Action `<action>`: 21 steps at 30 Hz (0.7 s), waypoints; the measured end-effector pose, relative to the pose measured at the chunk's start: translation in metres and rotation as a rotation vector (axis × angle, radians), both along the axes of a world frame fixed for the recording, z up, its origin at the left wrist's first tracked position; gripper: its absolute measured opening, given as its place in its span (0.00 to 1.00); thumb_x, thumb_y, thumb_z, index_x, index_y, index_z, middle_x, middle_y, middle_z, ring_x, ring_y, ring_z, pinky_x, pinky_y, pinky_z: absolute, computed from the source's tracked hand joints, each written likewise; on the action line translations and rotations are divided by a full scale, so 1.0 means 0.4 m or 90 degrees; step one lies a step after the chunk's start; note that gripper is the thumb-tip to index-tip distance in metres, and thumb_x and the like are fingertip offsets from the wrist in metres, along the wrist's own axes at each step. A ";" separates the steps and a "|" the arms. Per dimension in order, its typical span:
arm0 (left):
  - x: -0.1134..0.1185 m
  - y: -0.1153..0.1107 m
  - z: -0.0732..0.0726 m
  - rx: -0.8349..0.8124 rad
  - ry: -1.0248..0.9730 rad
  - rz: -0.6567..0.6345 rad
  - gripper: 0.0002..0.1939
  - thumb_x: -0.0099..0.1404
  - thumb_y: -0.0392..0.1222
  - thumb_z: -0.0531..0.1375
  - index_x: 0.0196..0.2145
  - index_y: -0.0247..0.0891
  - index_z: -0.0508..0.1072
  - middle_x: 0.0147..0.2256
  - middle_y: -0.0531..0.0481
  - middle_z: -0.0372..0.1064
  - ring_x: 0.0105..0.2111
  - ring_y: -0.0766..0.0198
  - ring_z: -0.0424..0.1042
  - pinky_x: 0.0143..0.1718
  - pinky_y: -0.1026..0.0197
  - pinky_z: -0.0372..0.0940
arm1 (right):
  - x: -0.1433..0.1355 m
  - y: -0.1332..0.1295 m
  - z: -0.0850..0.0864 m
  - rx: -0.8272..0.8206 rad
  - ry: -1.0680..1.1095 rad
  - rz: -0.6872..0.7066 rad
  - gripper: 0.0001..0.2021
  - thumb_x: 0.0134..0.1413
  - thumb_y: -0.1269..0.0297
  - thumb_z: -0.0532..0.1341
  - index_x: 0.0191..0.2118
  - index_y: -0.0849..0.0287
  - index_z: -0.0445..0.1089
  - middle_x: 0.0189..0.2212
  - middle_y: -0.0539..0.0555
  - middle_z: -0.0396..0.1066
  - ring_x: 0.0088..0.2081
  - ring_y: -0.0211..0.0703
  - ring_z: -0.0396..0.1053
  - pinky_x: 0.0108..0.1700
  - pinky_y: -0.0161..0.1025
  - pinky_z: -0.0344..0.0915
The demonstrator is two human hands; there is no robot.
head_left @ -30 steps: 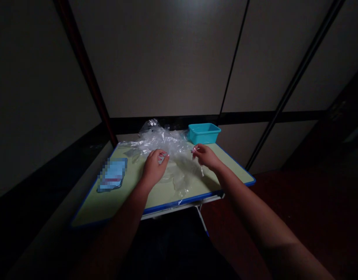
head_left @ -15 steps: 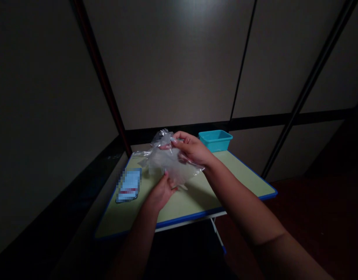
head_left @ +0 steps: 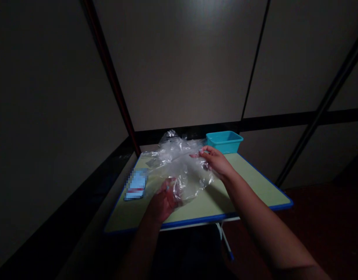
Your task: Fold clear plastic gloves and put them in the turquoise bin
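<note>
A crumpled clear plastic bag is spread out between my two hands, above the table. My right hand pinches its right side between thumb and fingers. At its near left edge, my left hand has its fingers curled on the film, and part of the plastic covers them. Whether anything is inside the bag I cannot make out; only wrinkled, shiny film shows.
The yellow-green table has a blue edge. A turquoise plastic basket stands at its back right. A phone-like flat object, blurred out, lies at the left. Panelled wall rises close behind.
My hands have moved apart, the right one rightward and the left one slightly nearer me. The bunched bag is now spread wider. The whole view has shifted a little.
</note>
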State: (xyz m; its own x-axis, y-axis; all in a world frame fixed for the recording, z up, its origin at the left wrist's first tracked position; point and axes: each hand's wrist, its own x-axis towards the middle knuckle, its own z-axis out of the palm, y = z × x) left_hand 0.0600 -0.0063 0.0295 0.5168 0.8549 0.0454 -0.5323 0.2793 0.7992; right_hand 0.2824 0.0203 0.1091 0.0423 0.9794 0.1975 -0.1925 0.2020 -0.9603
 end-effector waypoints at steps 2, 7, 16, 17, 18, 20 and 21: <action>0.033 -0.018 0.003 -0.002 0.005 -0.027 0.29 0.46 0.50 0.72 0.46 0.49 0.70 0.33 0.56 0.71 0.28 0.67 0.72 0.24 0.67 0.65 | 0.022 -0.012 -0.023 -0.016 -0.004 -0.002 0.24 0.35 0.48 0.69 0.31 0.55 0.57 0.29 0.52 0.78 0.13 0.29 0.54 0.15 0.29 0.48; 0.132 -0.037 -0.005 -0.018 0.005 -0.048 0.17 0.48 0.47 0.71 0.34 0.41 0.73 0.31 0.53 0.71 0.27 0.66 0.71 0.25 0.63 0.67 | 0.094 -0.048 -0.061 -0.043 -0.002 -0.040 0.23 0.35 0.48 0.69 0.31 0.55 0.59 0.33 0.54 0.79 0.15 0.30 0.56 0.16 0.29 0.47; 0.152 -0.023 -0.016 0.228 0.333 0.044 0.10 0.49 0.47 0.68 0.27 0.40 0.77 0.43 0.44 0.74 0.44 0.54 0.71 0.46 0.55 0.65 | 0.229 -0.093 -0.113 -0.091 -0.045 -0.124 0.22 0.37 0.46 0.66 0.30 0.55 0.59 0.32 0.53 0.78 0.15 0.29 0.52 0.16 0.30 0.47; 0.140 -0.021 -0.005 0.287 0.380 0.043 0.10 0.49 0.47 0.68 0.23 0.39 0.76 0.45 0.43 0.73 0.47 0.52 0.69 0.49 0.54 0.64 | 0.234 -0.095 -0.122 -0.099 -0.060 -0.132 0.21 0.38 0.46 0.65 0.30 0.55 0.59 0.31 0.52 0.77 0.14 0.29 0.51 0.15 0.30 0.47; 0.126 -0.020 0.007 0.326 0.401 0.062 0.11 0.49 0.48 0.68 0.20 0.39 0.73 0.46 0.42 0.72 0.48 0.51 0.69 0.50 0.53 0.63 | 0.237 -0.097 -0.131 -0.108 -0.077 -0.138 0.21 0.38 0.46 0.64 0.30 0.55 0.59 0.29 0.50 0.76 0.13 0.29 0.49 0.14 0.31 0.46; 0.100 -0.018 0.031 0.384 0.428 0.073 0.12 0.51 0.48 0.66 0.20 0.39 0.72 0.48 0.41 0.72 0.51 0.49 0.67 0.52 0.52 0.61 | 0.232 -0.100 -0.152 -0.119 -0.103 -0.139 0.19 0.39 0.46 0.63 0.30 0.54 0.59 0.26 0.48 0.73 0.13 0.29 0.49 0.13 0.30 0.46; 0.089 -0.017 0.040 0.398 0.435 0.082 0.12 0.51 0.48 0.66 0.19 0.40 0.70 0.47 0.42 0.72 0.51 0.50 0.68 0.52 0.51 0.61 | 0.225 -0.102 -0.163 -0.118 -0.109 -0.138 0.19 0.40 0.46 0.63 0.30 0.54 0.59 0.25 0.47 0.72 0.13 0.29 0.49 0.13 0.30 0.46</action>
